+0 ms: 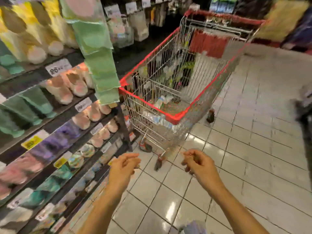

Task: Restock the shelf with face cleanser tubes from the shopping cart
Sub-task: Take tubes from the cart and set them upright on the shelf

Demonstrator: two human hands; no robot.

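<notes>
Looking over the aisle, we are noting a pale, glossy tiled floor (pixel 253 149) running along the right and a dark multi-tier retail shelf (pixel 55 119) rising along the left, its rows stocked with blurred tubes in yellow, green, peach and purple.

We are finding the wire shopping cart with red plastic rim (pixel 175 92) standing just beside the far end of that shelf. Packaged goods are lying in its basket; the pale items at the near corner (pixel 160 102) may be the face cleanser tubes, but the blur is preventing us from confirming this.

We are recording the left hand (pixel 124 163) and the right hand (pixel 197 163) held out low before the cart, apart from each other and short of its near rim. Both are loosely curled, fingers half folded, and neither is holding anything.

In our judgement, the step in hand is the reach into the basket. Doing it well is calling for stepping closer, clearing the red rim from above, gripping each tube around its body rather than its cap, and matching its colour to the correct shelf row.
</notes>
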